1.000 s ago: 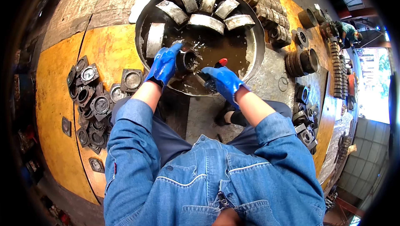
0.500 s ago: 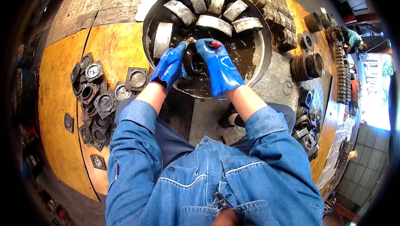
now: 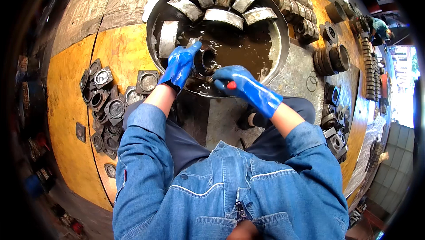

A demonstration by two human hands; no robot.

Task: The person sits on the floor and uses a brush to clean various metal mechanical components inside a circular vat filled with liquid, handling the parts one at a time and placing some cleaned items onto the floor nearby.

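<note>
In a blue rubber glove, my left hand (image 3: 180, 65) is closed on the left side of a dark, hollow, ring-shaped metal part (image 3: 204, 59). The part is held inside a large round basin (image 3: 284, 36) of murky brown liquid, near its front edge. My right hand (image 3: 243, 84), also gloved in blue, grips a red-handled tool (image 3: 231, 85). The working end of this tool is at the near side of the part's opening, too small and wet to make out its kind. Pale curved metal blocks (image 3: 224, 17) stand in an arc along the basin's far side.
Square dark metal parts with round openings (image 3: 116, 108) are heaped on the yellow boards to the left. At right lie stacked rings (image 3: 330, 59), rows of metal parts (image 3: 297, 12) and another pile (image 3: 334, 138). A person (image 3: 380, 30) is at the far right.
My right hand has moved from the far side of the metal part toward me and to the right, with the red-handled tool. My left hand keeps its hold; the view has shifted slightly.
</note>
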